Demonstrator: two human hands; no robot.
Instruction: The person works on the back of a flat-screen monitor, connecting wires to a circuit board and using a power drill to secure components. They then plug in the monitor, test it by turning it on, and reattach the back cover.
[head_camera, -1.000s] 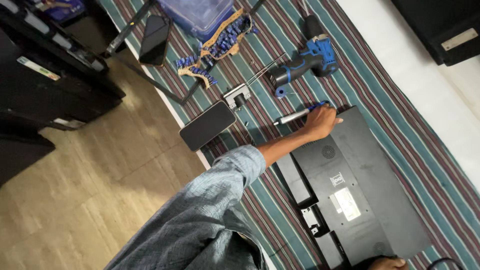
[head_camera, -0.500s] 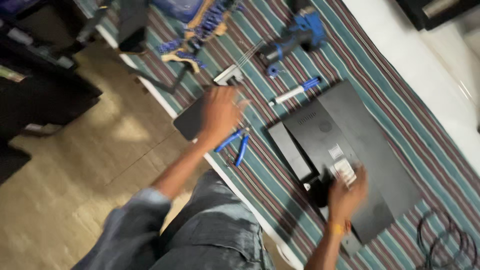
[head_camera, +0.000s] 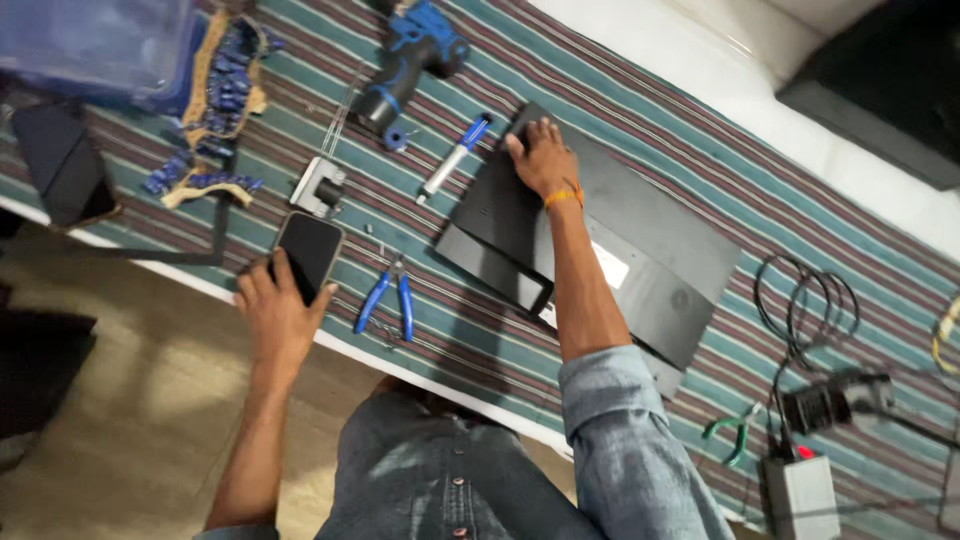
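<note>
Head view: the left hand, lately over the mat, now lies fingers spread on the phone beside blue pliers. The right hand has shifted to the monitor corner, fingers flat and together.

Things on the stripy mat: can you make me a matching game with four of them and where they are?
Things:
1. phone
2. blue-handled pliers
3. blue drill
4. green-handled pliers

Places:
A. lying between the phone and the black monitor
B. under the left hand
C. by the grey box, far right
D. top of the mat, above the blue-capped pen

Pairs: 1-B, 2-A, 3-D, 4-C. The right hand presses on the monitor's corner.
</note>
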